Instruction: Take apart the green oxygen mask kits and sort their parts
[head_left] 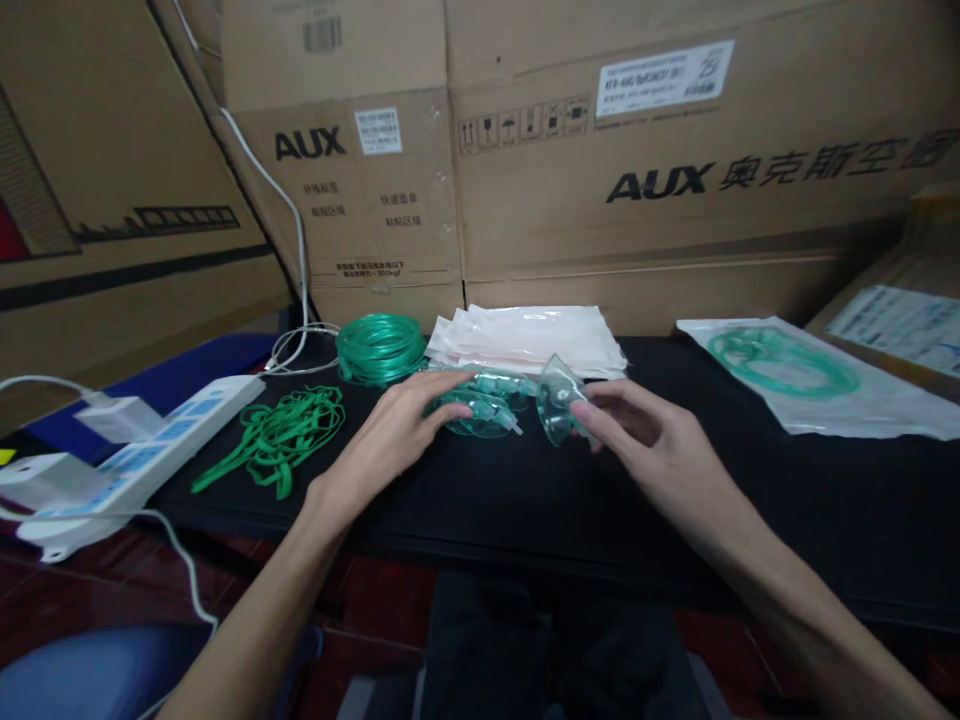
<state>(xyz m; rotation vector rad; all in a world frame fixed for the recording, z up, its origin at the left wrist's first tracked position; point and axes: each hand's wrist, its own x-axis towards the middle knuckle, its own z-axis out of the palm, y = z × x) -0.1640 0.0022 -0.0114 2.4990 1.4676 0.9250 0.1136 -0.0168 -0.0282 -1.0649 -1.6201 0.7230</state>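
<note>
Between the thumb and fingers of my right hand (637,425) is a clear green oxygen mask (558,402), held just above the black table (487,500). My left hand (409,415) reaches over a small pile of similar clear green masks (487,405), its thumb and fingers spread around the near left side. Whether the left fingers touch a mask is hard to tell. Behind the pile lie flat white plastic bags (532,335). A coil of green tubing (381,347) sits to the left of them, and a tangle of green elastic straps (281,435) lies nearer to me.
A bag with coiled green tubing (787,370) lies at the right. On the left are a white power strip (150,460) with plugs and cables, and a blue folder (165,385). Large cardboard boxes (525,220) stand along the back. The table's front edge is close to my lap.
</note>
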